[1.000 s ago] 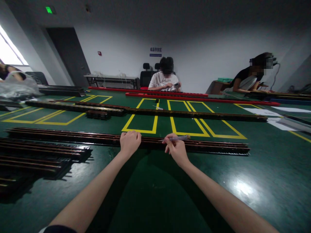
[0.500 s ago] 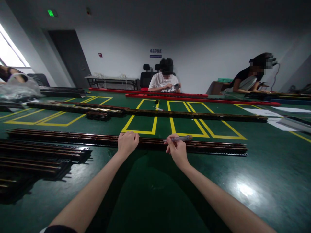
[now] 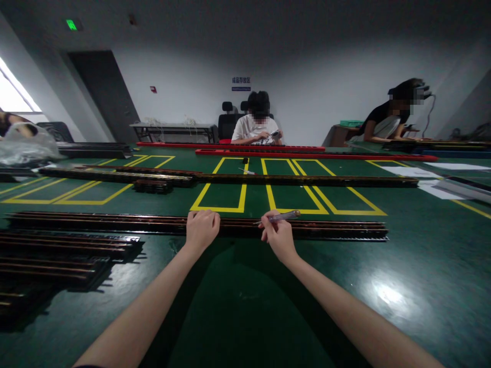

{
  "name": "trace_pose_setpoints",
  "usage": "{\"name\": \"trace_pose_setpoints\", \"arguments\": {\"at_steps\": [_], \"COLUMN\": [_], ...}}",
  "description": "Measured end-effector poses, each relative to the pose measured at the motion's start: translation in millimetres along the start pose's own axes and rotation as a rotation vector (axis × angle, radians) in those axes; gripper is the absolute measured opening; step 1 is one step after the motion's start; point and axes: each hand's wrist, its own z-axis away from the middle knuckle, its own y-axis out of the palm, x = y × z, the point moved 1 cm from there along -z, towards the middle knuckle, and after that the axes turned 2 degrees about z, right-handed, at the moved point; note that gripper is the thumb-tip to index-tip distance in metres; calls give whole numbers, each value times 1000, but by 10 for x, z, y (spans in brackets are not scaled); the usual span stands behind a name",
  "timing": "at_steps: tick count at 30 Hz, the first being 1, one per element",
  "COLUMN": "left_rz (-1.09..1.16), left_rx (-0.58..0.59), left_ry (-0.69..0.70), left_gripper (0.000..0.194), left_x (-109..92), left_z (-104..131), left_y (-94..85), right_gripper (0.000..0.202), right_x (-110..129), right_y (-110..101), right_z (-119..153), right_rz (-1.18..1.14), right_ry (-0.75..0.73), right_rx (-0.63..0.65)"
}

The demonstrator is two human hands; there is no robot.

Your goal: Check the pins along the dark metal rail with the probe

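A long dark strip with copper-coloured lines (image 3: 330, 228) lies crosswise in front of me on the green table. My left hand (image 3: 202, 227) rests over it with the fingers curled round its far side, gripping it; the fingertips are hidden. My right hand (image 3: 279, 235) is closed on a small screwdriver with a clear handle (image 3: 284, 216). The handle points up to the right, and the thin shaft slants down to the left at the strip's upper side. Whether the tip touches the strip is too small to tell.
More dark strips (image 3: 69, 245) lie stacked at the left. Another long row (image 3: 307, 180) crosses the table farther back, with red rails (image 3: 261, 151) beyond. Papers (image 3: 410, 173) lie at the right, a plastic bag (image 3: 28, 145) at the left. Co-workers (image 3: 255, 128) sit across the table.
The screwdriver handle is tilted slightly more upward. Both hands stay at nearly the same spots on the strip. My view has shifted a little.
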Motion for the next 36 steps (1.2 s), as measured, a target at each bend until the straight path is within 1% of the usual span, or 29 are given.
{"name": "trace_pose_setpoints", "arguments": {"at_steps": [2, 8, 13, 16, 20, 27, 30, 36], "left_rz": [-18, 0, 34, 40, 36, 23, 17, 17], "left_rx": [-19, -9, 41, 66, 67, 75, 68, 41], "left_ry": [36, 148, 248, 255, 257, 255, 264, 271], "left_gripper": [44, 43, 42, 44, 46, 46, 44, 43], "left_x": [-56, -236, -257, -241, -236, -230, -226, -234], "left_z": [13, 39, 40, 35, 30, 30, 32, 32], "left_y": [3, 55, 77, 81, 84, 87, 90, 94], "right_gripper": [34, 36, 38, 37, 39, 39, 39, 40], "right_x": [-7, 8, 47, 47, 52, 9, -12, 20], "right_y": [3, 0, -25, -36, -38, -9, -1, -12], "right_z": [0, 0, -1, -2, 0, -5, -7, -2], "right_rz": [-16, 6, 29, 21, 15, 3, 10, 20], "right_ry": [-7, -17, -1, 17, 41, 25, 22, 25], "right_rx": [-6, 12, 30, 47, 41, 18, 2, 18]}}
